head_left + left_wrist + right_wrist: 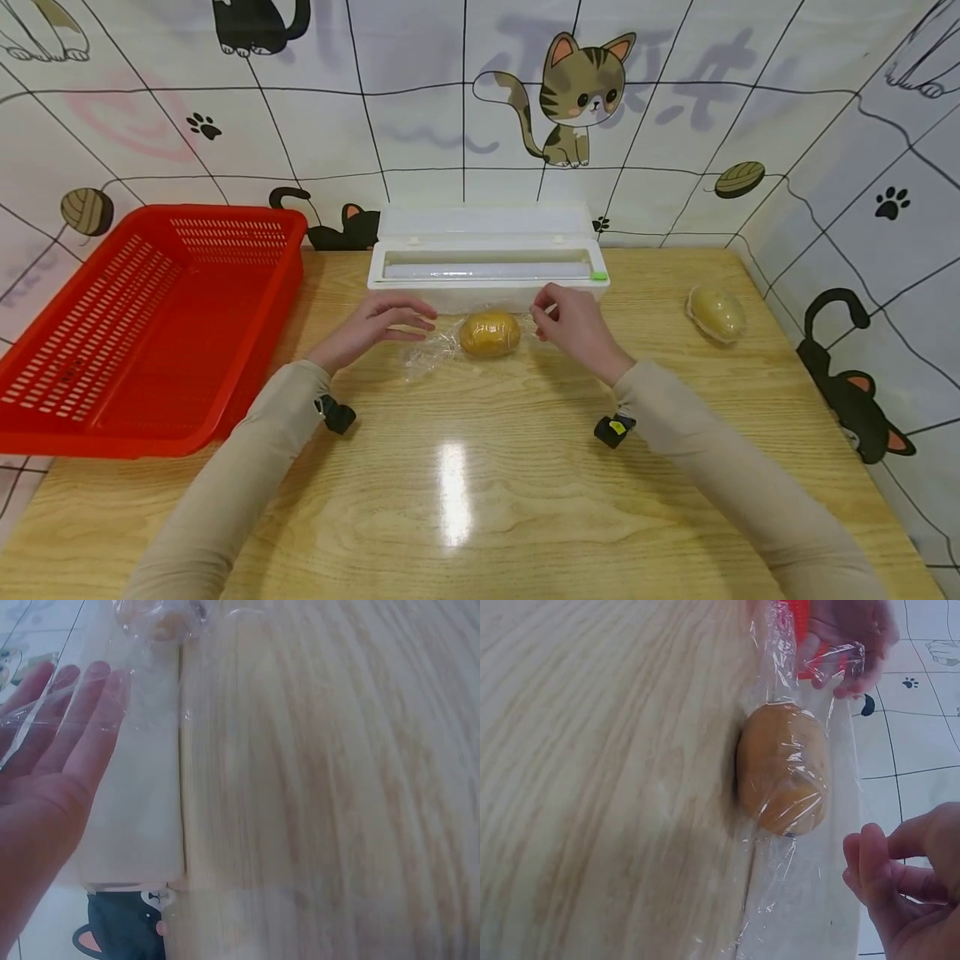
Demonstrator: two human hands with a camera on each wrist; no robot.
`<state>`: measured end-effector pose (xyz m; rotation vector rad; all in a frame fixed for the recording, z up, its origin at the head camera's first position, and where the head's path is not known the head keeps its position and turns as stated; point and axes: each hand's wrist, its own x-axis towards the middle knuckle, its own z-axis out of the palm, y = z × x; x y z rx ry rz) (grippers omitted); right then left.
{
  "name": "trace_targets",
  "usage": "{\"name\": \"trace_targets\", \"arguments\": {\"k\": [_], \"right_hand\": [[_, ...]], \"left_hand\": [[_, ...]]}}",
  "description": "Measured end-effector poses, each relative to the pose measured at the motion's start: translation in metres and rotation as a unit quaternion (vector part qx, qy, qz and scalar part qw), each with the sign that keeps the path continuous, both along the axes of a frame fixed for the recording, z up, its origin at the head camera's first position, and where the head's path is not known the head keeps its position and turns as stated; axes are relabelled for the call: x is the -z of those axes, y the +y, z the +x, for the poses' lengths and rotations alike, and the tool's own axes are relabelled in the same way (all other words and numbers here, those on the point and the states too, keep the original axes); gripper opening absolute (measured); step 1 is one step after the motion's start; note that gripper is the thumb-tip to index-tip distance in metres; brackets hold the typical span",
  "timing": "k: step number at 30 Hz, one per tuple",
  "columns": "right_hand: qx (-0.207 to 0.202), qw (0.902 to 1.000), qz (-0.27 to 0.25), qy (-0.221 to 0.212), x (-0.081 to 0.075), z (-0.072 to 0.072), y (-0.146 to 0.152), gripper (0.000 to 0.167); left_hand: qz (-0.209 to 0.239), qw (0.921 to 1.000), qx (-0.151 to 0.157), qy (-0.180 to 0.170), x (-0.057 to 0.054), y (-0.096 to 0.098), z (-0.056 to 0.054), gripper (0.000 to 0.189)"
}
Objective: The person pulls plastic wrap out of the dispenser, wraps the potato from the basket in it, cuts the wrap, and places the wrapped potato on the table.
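Observation:
A yellow-orange oval piece of produce, perhaps a mango or potato, lies on the table under clear plastic wrap. The wrap clings to its top and spreads crumpled to both sides. To its left, my left hand is held with fingers nearly straight; film crosses those fingers in the left wrist view. On the other side, my right hand has thumb and fingertips together, pinching at the film's edge. Just behind stands a white wrap dispenser, its lid up and a film roll inside.
A red plastic basket stands at the left of the wooden table. Toward the right edge lies another wrapped yellow oval. Cat-patterned sheeting closes off the back and right side.

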<state>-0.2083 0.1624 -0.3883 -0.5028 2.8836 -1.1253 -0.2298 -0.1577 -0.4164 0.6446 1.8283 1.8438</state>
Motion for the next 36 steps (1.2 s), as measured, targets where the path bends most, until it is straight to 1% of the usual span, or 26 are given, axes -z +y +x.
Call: {"name": "trace_targets", "arguments": {"k": [2, 4, 7, 11, 14, 17, 18, 21, 23, 24, 26, 28, 30, 32, 36], "right_hand": [[-0.002, 1.0000, 0.000, 0.000, 0.002, 0.002, 0.000, 0.006], [-0.003, 1.0000, 0.000, -0.004, 0.004, 0.004, -0.001, 0.009], [0.000, 0.9998, 0.001, -0.018, 0.008, 0.004, -0.003, 0.017], [0.011, 0.9995, 0.010, -0.026, 0.011, 0.005, -0.005, 0.027], [0.020, 0.9994, 0.025, -0.016, 0.012, 0.005, -0.007, 0.032], [0.028, 0.9985, 0.046, 0.003, 0.015, 0.004, -0.010, 0.034], [0.031, 0.9980, 0.055, 0.010, 0.016, 0.003, -0.010, 0.035], [0.040, 0.9957, 0.080, 0.023, 0.018, 0.002, -0.013, 0.036], [0.042, 0.9944, 0.092, 0.030, 0.018, 0.003, -0.016, 0.037], [0.042, 0.9939, 0.096, 0.033, 0.018, 0.003, -0.017, 0.037], [0.040, 0.9929, 0.106, 0.037, 0.017, 0.004, -0.019, 0.038], [0.038, 0.9921, 0.113, 0.039, 0.016, 0.004, -0.021, 0.039], [0.036, 0.9914, 0.120, 0.038, 0.015, 0.004, -0.022, 0.039], [0.034, 0.9909, 0.126, 0.033, 0.013, 0.003, -0.022, 0.040], [0.025, 0.9907, 0.131, 0.027, 0.011, 0.001, -0.021, 0.040]], "left_hand": [[-0.013, 0.9997, 0.001, 0.023, 0.000, 0.002, 0.002, 0.030], [-0.026, 0.9987, 0.001, 0.045, 0.000, 0.004, 0.003, 0.031], [-0.039, 0.9975, -0.005, 0.058, -0.001, 0.005, 0.005, 0.035], [-0.064, 0.9953, -0.023, 0.069, -0.001, 0.005, 0.006, 0.041], [-0.101, 0.9897, -0.044, 0.091, -0.001, 0.003, 0.007, 0.045], [-0.133, 0.9825, -0.061, 0.114, 0.000, 0.003, 0.008, 0.048], [-0.139, 0.9810, -0.067, 0.118, 0.000, 0.004, 0.008, 0.050], [-0.133, 0.9804, -0.069, 0.128, 0.001, 0.008, 0.009, 0.057], [-0.139, 0.9774, -0.069, 0.144, 0.002, 0.013, 0.009, 0.065], [-0.152, 0.9731, -0.068, 0.160, 0.003, 0.015, 0.010, 0.069], [-0.186, 0.9604, -0.067, 0.196, 0.004, 0.020, 0.010, 0.076], [-0.233, 0.9418, -0.067, 0.233, 0.004, 0.025, 0.009, 0.080], [-0.273, 0.9239, -0.062, 0.261, 0.003, 0.028, 0.009, 0.080], [-0.304, 0.9101, -0.058, 0.276, 0.000, 0.030, 0.009, 0.076], [-0.360, 0.8799, -0.059, 0.305, -0.007, 0.031, 0.011, 0.066]]}}
